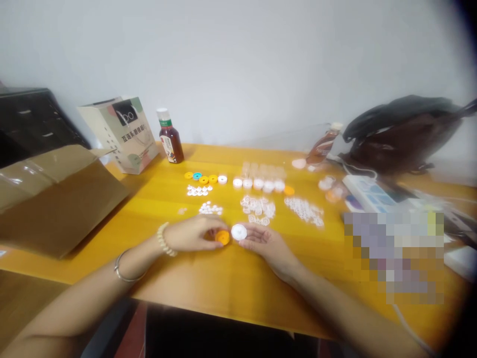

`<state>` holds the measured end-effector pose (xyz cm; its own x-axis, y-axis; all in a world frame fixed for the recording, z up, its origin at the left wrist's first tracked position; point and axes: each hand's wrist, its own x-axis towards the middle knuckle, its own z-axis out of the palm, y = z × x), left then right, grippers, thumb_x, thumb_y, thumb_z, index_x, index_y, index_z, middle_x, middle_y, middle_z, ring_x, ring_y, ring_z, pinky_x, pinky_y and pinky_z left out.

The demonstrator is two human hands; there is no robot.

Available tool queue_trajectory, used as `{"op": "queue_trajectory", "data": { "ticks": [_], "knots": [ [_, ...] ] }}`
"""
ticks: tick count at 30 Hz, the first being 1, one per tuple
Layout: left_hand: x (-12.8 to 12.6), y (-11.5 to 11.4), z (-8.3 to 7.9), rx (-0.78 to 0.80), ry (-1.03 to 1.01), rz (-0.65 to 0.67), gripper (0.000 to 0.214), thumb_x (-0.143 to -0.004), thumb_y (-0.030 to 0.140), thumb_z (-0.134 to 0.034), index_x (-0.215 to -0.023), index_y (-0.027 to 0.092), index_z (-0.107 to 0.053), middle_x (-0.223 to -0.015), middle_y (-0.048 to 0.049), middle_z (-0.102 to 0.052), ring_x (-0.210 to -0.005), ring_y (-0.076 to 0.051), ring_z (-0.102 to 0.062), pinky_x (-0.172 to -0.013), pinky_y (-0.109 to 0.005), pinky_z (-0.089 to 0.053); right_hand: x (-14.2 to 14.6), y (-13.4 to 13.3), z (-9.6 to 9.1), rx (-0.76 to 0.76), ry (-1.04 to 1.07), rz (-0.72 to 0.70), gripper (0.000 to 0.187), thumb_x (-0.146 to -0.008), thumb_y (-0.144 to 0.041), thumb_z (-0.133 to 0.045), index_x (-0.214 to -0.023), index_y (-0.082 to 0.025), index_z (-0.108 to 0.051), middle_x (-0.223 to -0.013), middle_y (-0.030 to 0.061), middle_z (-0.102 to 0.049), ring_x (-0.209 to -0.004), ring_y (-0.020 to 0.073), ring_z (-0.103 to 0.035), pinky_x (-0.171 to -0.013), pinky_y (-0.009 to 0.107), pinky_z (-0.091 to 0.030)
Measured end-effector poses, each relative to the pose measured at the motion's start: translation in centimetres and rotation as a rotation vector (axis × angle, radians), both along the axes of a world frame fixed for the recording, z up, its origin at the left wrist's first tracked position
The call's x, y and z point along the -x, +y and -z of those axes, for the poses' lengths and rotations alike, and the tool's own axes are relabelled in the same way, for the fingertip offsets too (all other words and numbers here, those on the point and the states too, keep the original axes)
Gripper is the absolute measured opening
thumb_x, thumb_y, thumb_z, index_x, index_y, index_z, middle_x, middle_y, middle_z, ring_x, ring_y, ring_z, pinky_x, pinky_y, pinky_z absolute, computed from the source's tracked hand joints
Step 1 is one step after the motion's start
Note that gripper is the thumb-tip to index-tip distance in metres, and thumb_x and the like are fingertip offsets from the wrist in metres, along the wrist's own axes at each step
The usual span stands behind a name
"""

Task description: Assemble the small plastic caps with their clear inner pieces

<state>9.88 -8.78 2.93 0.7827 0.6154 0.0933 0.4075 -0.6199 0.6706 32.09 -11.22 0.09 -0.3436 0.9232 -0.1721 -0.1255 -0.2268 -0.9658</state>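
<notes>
My left hand [196,232] pinches an orange round cap-like piece [222,237] between thumb and fingers, just above the wooden table. Close beside it, my right hand [264,243] holds a white round disc [239,232], its face turned toward me. A small gap separates the two pieces. Beyond my hands stands a row of white round pieces [258,184], with orange pieces [203,180] and a blue-green piece [197,176] to the left. Small white parts [210,208] and piles of white gear-like parts [258,208] lie nearer. Blur hides finer detail.
A cardboard box [63,199] and a paper bag [128,134] stand at left, near a bottle of dark red drink [170,139]. Another bottle [324,144] leans at the back right by a dark bag [406,134]. A power strip [368,194] and cables lie on the right.
</notes>
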Motion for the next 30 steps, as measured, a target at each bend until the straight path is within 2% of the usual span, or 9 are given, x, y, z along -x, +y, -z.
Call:
{"op": "queue_trajectory", "data": {
  "ticks": [3, 5, 10, 14, 17, 19, 23, 27, 30],
  "knots": [
    [0.3, 0.6, 0.1, 0.313, -0.225, -0.074, 0.033, -0.08, 0.023, -0.057, -0.112, 0.015, -0.05, -0.099, -0.0083, -0.058, -0.083, -0.012, -0.057, -0.076, -0.03, -0.049, 0.0, 0.0, -0.1, -0.026, -0.007, 0.021, 0.039, -0.06, -0.024, -0.075, -0.097, -0.021, -0.065, -0.092, 0.0028, -0.07, -0.088, 0.0173, -0.063, -0.091, 0.038, -0.044],
    [0.4, 0.9, 0.0, 0.441, -0.331, -0.119, 0.034, -0.079, 0.022, -0.059, -0.111, 0.015, -0.05, -0.101, -0.0078, -0.057, -0.085, -0.011, -0.057, -0.078, -0.03, -0.048, 0.0, 0.0, -0.1, -0.035, -0.007, 0.049, 0.039, -0.06, -0.024, -0.075, -0.097, -0.021, -0.065, -0.093, 0.0029, -0.07, -0.089, 0.0177, -0.063, -0.091, 0.038, -0.045],
    [0.0, 0.9, -0.1, 0.509, -0.419, -0.131, 0.033, -0.078, 0.019, -0.06, -0.11, 0.016, -0.051, -0.102, -0.0072, -0.056, -0.09, -0.012, -0.055, -0.082, -0.03, -0.046, 0.1, 0.0, -0.3, -0.025, -0.029, 0.088, 0.039, -0.057, -0.023, -0.076, -0.095, -0.02, -0.066, -0.09, 0.0025, -0.07, -0.086, 0.0174, -0.064, -0.089, 0.037, -0.046],
    [-0.5, 0.6, -0.1, 0.505, -0.443, -0.112, 0.035, -0.079, 0.016, -0.059, -0.112, 0.016, -0.049, -0.094, -0.0054, -0.057, -0.084, -0.011, -0.056, -0.078, -0.029, -0.048, 0.3, 0.0, -0.2, -0.029, -0.055, 0.089, 0.038, -0.056, -0.023, -0.076, -0.093, -0.021, -0.066, -0.087, 0.002, -0.071, -0.083, 0.0169, -0.065, -0.088, 0.036, -0.047],
    [-0.8, 0.4, 0.0, 0.459, -0.439, -0.095, 0.035, -0.08, 0.017, -0.058, -0.114, 0.016, -0.048, -0.092, -0.006, -0.058, -0.085, -0.012, -0.058, -0.078, -0.03, -0.049, 0.4, 0.0, 0.0, -0.043, -0.063, 0.083, 0.037, -0.056, -0.023, -0.076, -0.092, -0.021, -0.066, -0.086, 0.0012, -0.071, -0.082, 0.0163, -0.065, -0.087, 0.035, -0.047],
    [-0.9, 0.2, 0.1, 0.388, -0.419, -0.092, 0.035, -0.08, 0.018, -0.057, -0.113, 0.016, -0.048, -0.099, -0.008, -0.058, -0.09, -0.014, -0.058, -0.082, -0.033, -0.048, 0.4, 0.0, 0.1, -0.052, -0.065, 0.079, 0.037, -0.056, -0.024, -0.076, -0.092, -0.022, -0.066, -0.085, 0.0008, -0.071, -0.08, 0.016, -0.065, -0.087, 0.035, -0.048],
    [-1.2, -0.3, -0.1, 0.138, -0.315, -0.098, 0.035, -0.082, 0.021, -0.055, -0.116, 0.015, -0.049, -0.11, -0.0111, -0.054, -0.098, -0.017, -0.055, -0.09, -0.037, -0.046, 0.4, 0.0, 0.1, -0.061, -0.071, 0.062, 0.039, -0.057, -0.027, -0.075, -0.094, -0.021, -0.066, -0.085, 0.0018, -0.071, -0.08, 0.017, -0.065, -0.086, 0.036, -0.047],
    [-1.6, -0.9, -0.7, -0.152, -0.184, -0.075, 0.033, -0.084, 0.02, -0.052, -0.117, 0.017, -0.05, -0.109, -0.0099, -0.056, -0.101, -0.018, -0.052, -0.091, -0.039, -0.044, 0.4, -0.1, 0.1, -0.06, -0.081, 0.03, 0.043, -0.057, -0.03, -0.075, -0.097, -0.02, -0.065, -0.082, 0.0019, -0.071, -0.08, 0.0178, -0.065, -0.086, 0.037, -0.047],
    [-1.9, -1.2, -1.0, -0.27, -0.117, -0.038, 0.034, -0.086, 0.017, -0.048, -0.12, 0.018, -0.048, -0.111, -0.0102, -0.055, -0.103, -0.018, -0.05, -0.092, -0.038, -0.042, 0.5, -0.2, 0.1, -0.061, -0.083, 0.016, 0.04, -0.059, -0.03, -0.074, -0.097, -0.021, -0.065, -0.077, 0.0001, -0.069, -0.078, 0.0168, -0.065, -0.085, 0.036, -0.047]
  ]
}}
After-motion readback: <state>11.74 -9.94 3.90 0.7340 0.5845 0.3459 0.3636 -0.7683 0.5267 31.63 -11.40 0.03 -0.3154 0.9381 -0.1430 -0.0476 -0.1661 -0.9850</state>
